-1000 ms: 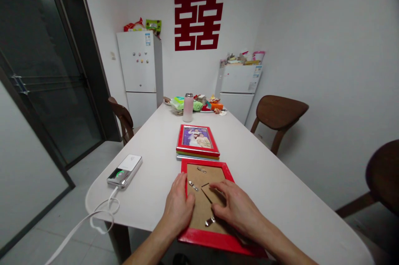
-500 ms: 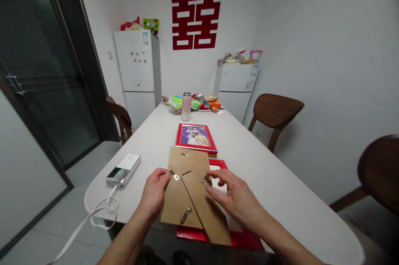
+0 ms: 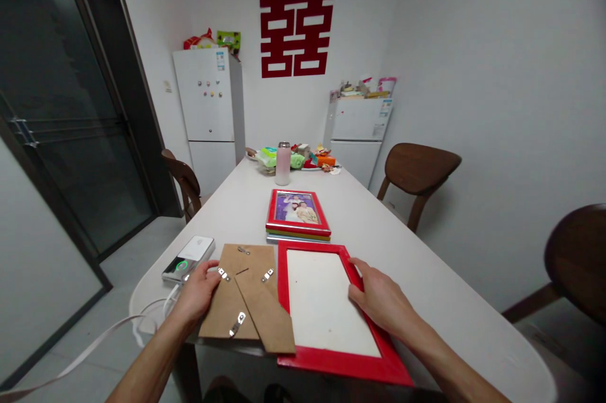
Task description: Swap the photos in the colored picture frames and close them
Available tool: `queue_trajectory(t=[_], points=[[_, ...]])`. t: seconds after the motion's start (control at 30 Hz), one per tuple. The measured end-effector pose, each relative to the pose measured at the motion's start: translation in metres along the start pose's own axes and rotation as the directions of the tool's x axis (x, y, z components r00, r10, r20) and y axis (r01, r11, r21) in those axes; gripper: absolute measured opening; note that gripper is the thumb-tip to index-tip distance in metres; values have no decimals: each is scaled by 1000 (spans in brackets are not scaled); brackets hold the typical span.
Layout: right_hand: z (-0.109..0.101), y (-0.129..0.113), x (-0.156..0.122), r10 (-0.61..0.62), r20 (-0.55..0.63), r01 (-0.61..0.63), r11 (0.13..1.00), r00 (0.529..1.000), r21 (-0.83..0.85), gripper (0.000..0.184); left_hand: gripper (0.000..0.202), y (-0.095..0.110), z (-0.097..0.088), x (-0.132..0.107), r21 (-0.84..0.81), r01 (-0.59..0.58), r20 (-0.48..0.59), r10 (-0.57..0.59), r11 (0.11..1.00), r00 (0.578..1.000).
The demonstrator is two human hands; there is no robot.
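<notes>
My left hand [image 3: 199, 292] grips the left edge of a brown picture-frame backing board [image 3: 218, 314], its thumb near a metal clip. The board has several metal clips and a fold-out stand strip [image 3: 267, 314] slanting across it. To its right lies a red picture frame [image 3: 341, 357] with a plain white panel [image 3: 329, 302] inside the border. My right hand [image 3: 379, 295] is closed on the frame's right side, thumb on the inner edge and fingers over the outer side. The strip's lower end overlaps the frame's left border.
Beyond them is a stack of framed pictures, a red-framed photo [image 3: 298, 208] on top. A power bank [image 3: 188, 259] with a white cable sits at the left table edge. A pink bottle [image 3: 283, 164] and colourful packets [image 3: 324, 160] stand farther back. Wooden chairs [image 3: 421, 168] flank the table.
The backing board has moved left and down with my left hand, uncovering the red frame. My right hand has left the board and now holds the frame's right side.
</notes>
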State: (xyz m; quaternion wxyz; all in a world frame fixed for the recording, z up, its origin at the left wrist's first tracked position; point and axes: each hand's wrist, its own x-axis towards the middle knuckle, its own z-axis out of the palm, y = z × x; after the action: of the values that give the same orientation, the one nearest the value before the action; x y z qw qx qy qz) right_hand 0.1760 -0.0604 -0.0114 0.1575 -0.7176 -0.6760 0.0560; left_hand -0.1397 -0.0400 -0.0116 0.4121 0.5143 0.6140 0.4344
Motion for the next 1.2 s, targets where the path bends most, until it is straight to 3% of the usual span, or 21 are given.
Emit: queue_trajectory(t=[0.17,0.27,0.33,0.4,0.47,0.5,0.57,0.63,0.7,0.8,0.9,1.0,1.03,1.1,1.2], points=[[-6,14,1,65,-27,-64,996,997,55,53,36,-3,3,2,252,-113,-59,132,961,990],[-12,20,-1,163,-2,-156,948,987,277,60,37,1,4,2,398,-164,-62,205,902,977],[-18,20,-3,204,136,-245,795,969,555,64,38,7,5,-1,476,-190,-58,246,859,968],[-25,15,-7,179,295,-345,527,939,777,67,39,14,10,-6,525,-220,-41,283,822,958],[-33,9,-10,149,380,-408,294,913,864,70,39,24,25,-16,543,-263,1,313,798,950],[-37,6,-11,145,397,-421,220,906,880,72,40,29,36,-22,531,-297,39,328,794,944],[-43,0,-12,136,404,-422,151,904,894,77,42,41,64,-37,482,-376,129,360,791,924],[-47,-4,-12,125,388,-405,159,913,900,82,51,54,96,-54,298,-498,261,432,814,863],[-50,-7,-12,115,360,-376,201,926,904,84,73,65,125,-69,172,-549,369,463,818,806],[-51,-8,-9,114,333,-351,241,936,905,82,81,76,150,-84,128,-629,462,515,767,722],[-49,-5,-6,99,324,-338,263,941,904,78,62,79,152,-88,137,-735,478,605,664,637],[-41,2,-1,93,268,-283,382,959,880,74,47,79,136,-86,168,-804,446,683,570,578],[-38,6,0,96,242,-259,441,966,860,71,46,79,129,-85,178,-803,403,703,568,587],[-31,13,4,105,181,-209,578,978,789,64,47,79,111,-83,178,-764,280,713,620,643],[-20,24,9,118,100,-154,801,988,579,53,48,74,83,-80,145,-613,120,602,776,790]])
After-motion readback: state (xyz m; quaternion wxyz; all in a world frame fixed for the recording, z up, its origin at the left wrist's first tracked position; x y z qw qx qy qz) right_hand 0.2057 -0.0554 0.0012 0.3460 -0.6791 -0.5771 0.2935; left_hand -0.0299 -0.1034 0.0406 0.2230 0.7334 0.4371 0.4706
